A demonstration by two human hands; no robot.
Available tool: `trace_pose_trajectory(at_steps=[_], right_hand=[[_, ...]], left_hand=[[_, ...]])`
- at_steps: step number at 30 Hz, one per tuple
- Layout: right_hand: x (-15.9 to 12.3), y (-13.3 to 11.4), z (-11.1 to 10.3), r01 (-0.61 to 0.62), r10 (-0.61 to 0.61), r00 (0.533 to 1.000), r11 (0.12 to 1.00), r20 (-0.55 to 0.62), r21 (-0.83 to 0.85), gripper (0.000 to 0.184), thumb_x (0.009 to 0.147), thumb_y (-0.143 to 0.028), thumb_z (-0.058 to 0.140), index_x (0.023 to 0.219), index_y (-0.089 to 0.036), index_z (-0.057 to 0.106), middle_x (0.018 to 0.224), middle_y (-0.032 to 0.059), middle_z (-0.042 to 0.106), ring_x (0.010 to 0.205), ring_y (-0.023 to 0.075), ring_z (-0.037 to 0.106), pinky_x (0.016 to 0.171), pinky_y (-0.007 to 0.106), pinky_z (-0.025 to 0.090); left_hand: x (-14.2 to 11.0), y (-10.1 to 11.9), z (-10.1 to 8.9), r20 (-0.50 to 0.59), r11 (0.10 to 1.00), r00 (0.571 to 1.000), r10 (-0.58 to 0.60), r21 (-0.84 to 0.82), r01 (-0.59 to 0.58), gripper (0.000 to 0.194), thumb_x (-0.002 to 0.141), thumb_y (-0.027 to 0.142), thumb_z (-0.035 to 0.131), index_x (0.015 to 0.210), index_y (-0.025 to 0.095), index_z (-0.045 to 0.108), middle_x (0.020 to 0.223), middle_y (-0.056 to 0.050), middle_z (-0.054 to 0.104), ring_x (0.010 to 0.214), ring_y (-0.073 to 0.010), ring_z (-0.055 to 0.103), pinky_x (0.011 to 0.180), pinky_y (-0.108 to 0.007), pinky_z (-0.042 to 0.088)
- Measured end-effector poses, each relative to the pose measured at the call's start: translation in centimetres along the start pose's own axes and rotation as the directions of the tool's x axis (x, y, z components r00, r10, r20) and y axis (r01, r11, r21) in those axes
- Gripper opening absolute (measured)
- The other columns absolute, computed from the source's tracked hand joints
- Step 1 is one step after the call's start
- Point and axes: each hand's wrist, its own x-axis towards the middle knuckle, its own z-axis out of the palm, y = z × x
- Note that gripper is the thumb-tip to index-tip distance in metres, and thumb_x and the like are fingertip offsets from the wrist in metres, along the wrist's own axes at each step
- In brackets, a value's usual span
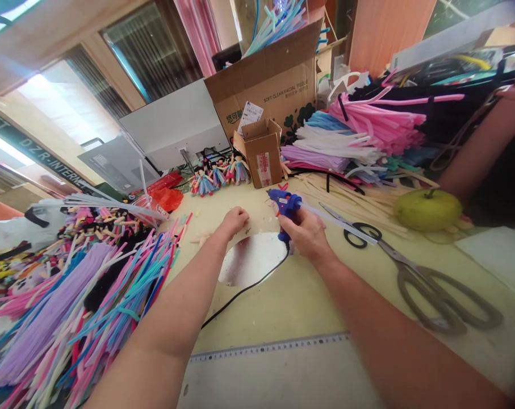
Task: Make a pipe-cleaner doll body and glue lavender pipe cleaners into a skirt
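In my right hand [309,232] is a blue hot glue gun [283,200], its nozzle pointing left and away from me. A long clear glue stick [338,218] sticks out of its back end. From the grip a black cord [242,291] runs down to the left. My left hand [235,220] is curled closed above the table, and whatever its fingers may hold is hidden. Below and between both hands lies a shiny oval plate [254,260]. Beyond the left hand, several small dolls [217,175] made of fuzzy stems stand together.
Scissors, small [361,233] and large [436,289], lie at the right, near a green fruit [427,209]. Bundled pipe cleaners [125,307] cover the left side; more [359,133] are piled at the back right. A small carton [263,156] stands behind. A ruler [269,347] lies in front.
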Motion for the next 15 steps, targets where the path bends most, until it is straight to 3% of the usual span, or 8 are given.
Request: trace_pose_trajectory(at_steps=[3, 8, 13, 15], right_hand=[[0.01, 0.10, 0.00, 0.003, -0.003, 1.000, 1.000, -0.003, 0.002, 0.017, 0.078, -0.033, 0.059, 0.085, -0.018, 0.064, 0.065, -0.0019, 0.060, 0.055, 0.0125, 0.054, 0.053, 0.023, 0.047], [-0.02, 0.01, -0.03, 0.009, -0.009, 1.000, 1.000, -0.005, -0.005, 0.016, 0.078, -0.034, 0.059, 0.082, -0.019, 0.064, 0.064, -0.0022, 0.059, 0.055, 0.0127, 0.054, 0.052, 0.023, 0.046], [-0.07, -0.16, -0.01, -0.005, 0.005, 1.000, 1.000, 0.002, 0.001, 0.016, 0.077, -0.032, 0.059, 0.083, -0.019, 0.064, 0.064, -0.0021, 0.059, 0.055, 0.0125, 0.054, 0.052, 0.022, 0.046], [-0.10, -0.16, -0.01, -0.007, 0.007, 1.000, 1.000, 0.005, 0.003, 0.017, 0.077, -0.032, 0.058, 0.085, -0.018, 0.064, 0.065, -0.0021, 0.059, 0.055, 0.0122, 0.054, 0.053, 0.022, 0.047]], left_hand=[[-0.33, -0.07, -0.34, -0.012, 0.997, 0.999, -0.036, -0.064, 0.035, 0.011, 0.081, 0.017, 0.054, 0.090, 0.014, 0.060, 0.074, -0.003, 0.068, 0.053, -0.0089, 0.054, 0.051, -0.019, 0.039], [-0.38, 0.00, 0.18, -0.035, 0.998, 0.999, 0.007, -0.055, -0.009, 0.030, 0.075, 0.011, 0.057, 0.105, 0.016, 0.062, 0.066, 0.002, 0.066, 0.053, -0.0093, 0.055, 0.055, -0.019, 0.042], [0.18, 0.15, 0.55, -0.032, 0.996, 0.998, 0.058, 0.065, -0.056, 0.010, 0.072, 0.013, 0.062, 0.076, 0.015, 0.071, 0.070, -0.002, 0.070, 0.067, -0.0128, 0.061, 0.066, -0.021, 0.044], [0.33, 0.34, 0.62, -0.028, 0.991, 0.997, 0.068, 0.117, -0.065, 0.010, 0.071, 0.014, 0.062, 0.074, 0.016, 0.072, 0.071, -0.003, 0.071, 0.070, -0.0142, 0.062, 0.069, -0.022, 0.045]])
